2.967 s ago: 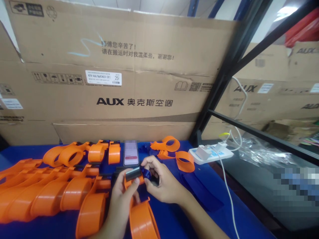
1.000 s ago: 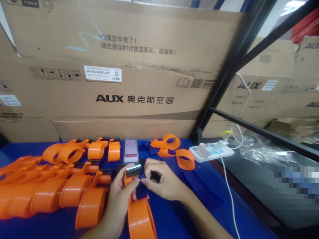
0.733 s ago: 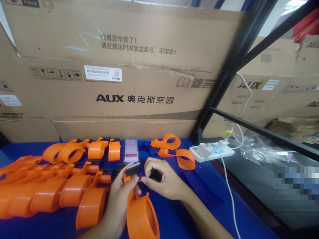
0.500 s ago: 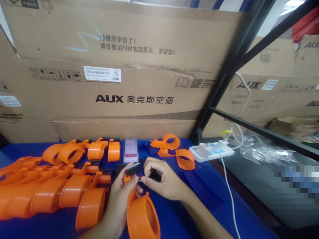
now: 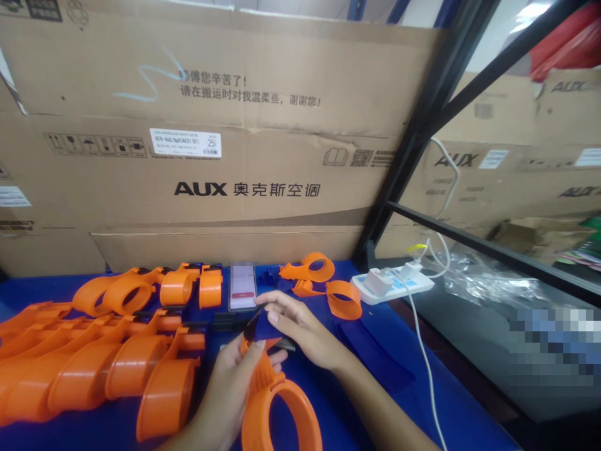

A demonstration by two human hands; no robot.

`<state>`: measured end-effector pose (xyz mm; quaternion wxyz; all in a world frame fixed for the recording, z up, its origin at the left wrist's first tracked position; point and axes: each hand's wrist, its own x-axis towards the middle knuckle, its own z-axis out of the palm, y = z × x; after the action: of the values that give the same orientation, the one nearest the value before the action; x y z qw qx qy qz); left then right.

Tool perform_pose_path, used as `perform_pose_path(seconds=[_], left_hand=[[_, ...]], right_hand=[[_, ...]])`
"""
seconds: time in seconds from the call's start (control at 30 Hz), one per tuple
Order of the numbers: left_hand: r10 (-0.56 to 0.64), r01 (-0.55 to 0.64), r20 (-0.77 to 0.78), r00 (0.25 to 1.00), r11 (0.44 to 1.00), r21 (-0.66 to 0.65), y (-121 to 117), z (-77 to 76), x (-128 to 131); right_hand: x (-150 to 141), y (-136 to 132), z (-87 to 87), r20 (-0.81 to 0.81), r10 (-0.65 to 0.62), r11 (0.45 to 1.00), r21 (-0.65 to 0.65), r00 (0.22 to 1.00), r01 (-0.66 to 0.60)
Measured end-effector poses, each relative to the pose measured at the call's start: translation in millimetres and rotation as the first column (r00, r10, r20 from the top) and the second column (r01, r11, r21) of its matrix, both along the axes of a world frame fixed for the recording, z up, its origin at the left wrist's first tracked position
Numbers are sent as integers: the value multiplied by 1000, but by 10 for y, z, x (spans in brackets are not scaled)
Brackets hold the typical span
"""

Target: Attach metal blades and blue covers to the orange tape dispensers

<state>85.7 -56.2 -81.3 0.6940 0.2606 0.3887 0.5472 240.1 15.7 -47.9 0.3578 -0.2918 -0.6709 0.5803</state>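
Note:
My left hand (image 5: 232, 382) grips an orange tape dispenser (image 5: 277, 407) by its neck, with the ring tilted up toward me. My right hand (image 5: 300, 329) pinches a small dark blue flap (image 5: 263, 327) against the dispenser's top end, fingers closed on it. The metal blade piece is hidden under the blue flap. Both hands work just above the blue table cover (image 5: 375, 376), in front of a phone (image 5: 242, 287) lying flat.
Several orange dispensers (image 5: 94, 363) lie in rows at the left, and loose orange rings (image 5: 345, 299) sit behind my right hand. A white power strip (image 5: 392, 285) with a cable lies at the right. Large cardboard boxes (image 5: 235, 156) wall the back; a black rack frame (image 5: 413, 144) stands right.
The dispenser has tipped so its ring faces me more. The blue flap now covers the metal blade end, with my right fingers on top of it. The view shifted slightly left.

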Motion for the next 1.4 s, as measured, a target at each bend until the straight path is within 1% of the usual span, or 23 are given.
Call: perform_pose_path(seconds=[0.13, 0.27, 0.37, 0.43, 0.5, 0.57, 0.6, 0.63, 0.7, 0.77, 0.83, 1.0, 1.17, 1.3, 1.4], left_hand=[[6, -7, -60, 998, 1000, -14, -1, -16, -8], [20, -22, -98, 995, 1000, -12, 9, -54, -21], [40, -37, -142, 989, 999, 22, 19, -111, -37], [22, -13, -179, 984, 999, 53, 22, -137, -52], [-30, 48, -188, 982, 995, 90, 17, -136, -65], [-81, 101, -147, 986, 986, 135, 6, -109, -67], [-88, 105, -114, 990, 983, 151, 0, -90, -63], [-78, 90, -81, 994, 984, 155, -5, -71, -57], [-15, 20, -41, 999, 991, 135, -9, -39, -42], [36, -32, -36, 999, 994, 106, -2, -23, -31], [56, -52, -43, 997, 993, 102, 10, -20, -28], [70, -60, -71, 995, 988, 144, 31, -32, -39], [67, -41, -141, 988, 984, 174, 44, -55, -55], [76, -43, -182, 980, 982, 182, 41, -74, -69], [67, -38, -192, 979, 988, 152, 30, -69, -70]], right_hand=[[18, 2, 9, -43, 7, 1000, -11, 999, -8], [25, -15, 23, -40, 33, 999, -17, 999, -33], [16, -42, 26, -51, 90, 996, -23, 995, -91], [8, -50, 19, -69, 108, 993, -35, 992, -111], [3, -42, 7, -70, 77, 996, -36, 995, -79], [2, -24, -6, -47, 12, 1000, -11, 999, -13], [0, -15, -11, -30, -19, 1000, 13, 999, 19], [-3, -8, -14, -11, -44, 998, 42, 999, 44], [-16, -4, -16, 12, -75, 992, 101, 997, 73], [-33, -13, -13, 22, -86, 986, 147, 996, 82], [-49, -29, -8, 25, -91, 980, 178, 995, 86], [-59, -53, 12, 43, -90, 973, 218, 995, 79], [-49, -40, 2, 54, -91, 969, 234, 994, 76], [-41, -21, -30, 33, -54, 973, 224, 998, 45], [-40, -22, -46, 60, -92, 966, 249, 994, 74]])
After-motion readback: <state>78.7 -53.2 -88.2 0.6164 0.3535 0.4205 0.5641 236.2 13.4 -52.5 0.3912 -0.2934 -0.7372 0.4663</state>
